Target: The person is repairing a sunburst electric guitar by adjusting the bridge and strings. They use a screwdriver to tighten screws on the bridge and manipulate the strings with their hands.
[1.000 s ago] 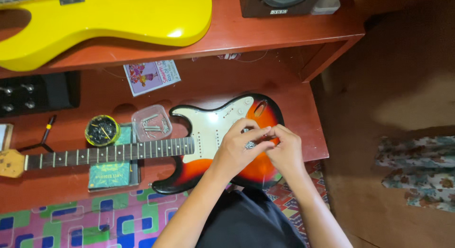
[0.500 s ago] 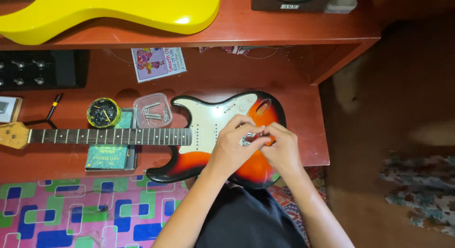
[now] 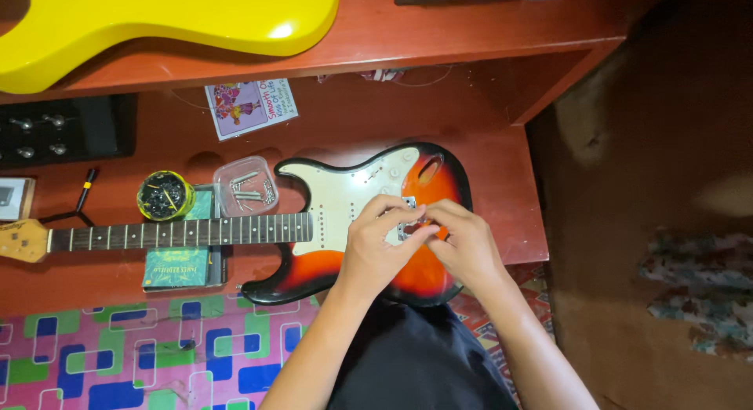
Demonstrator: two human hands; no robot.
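A sunburst electric guitar (image 3: 329, 214) with a white pickguard lies flat on a red-brown wooden desk (image 3: 510, 198), its neck pointing left. My left hand (image 3: 380, 245) and my right hand (image 3: 467, 245) meet over the guitar's bridge area. Both pinch a small metal part (image 3: 409, 222) on the body between their fingertips. The part is mostly hidden by my fingers.
A clear plastic box of metal screws (image 3: 247, 186) and a round yellow tub of small parts (image 3: 165, 196) sit above the neck. A green booklet (image 3: 184, 265) lies under the neck. A yellow guitar body (image 3: 172, 22) rests on the upper shelf. A patterned mat (image 3: 118, 347) lies below.
The view has shifted slightly, so the guitar sits a little lower and further right. Both hands stay pinched at the bridge, with only small finger movements.
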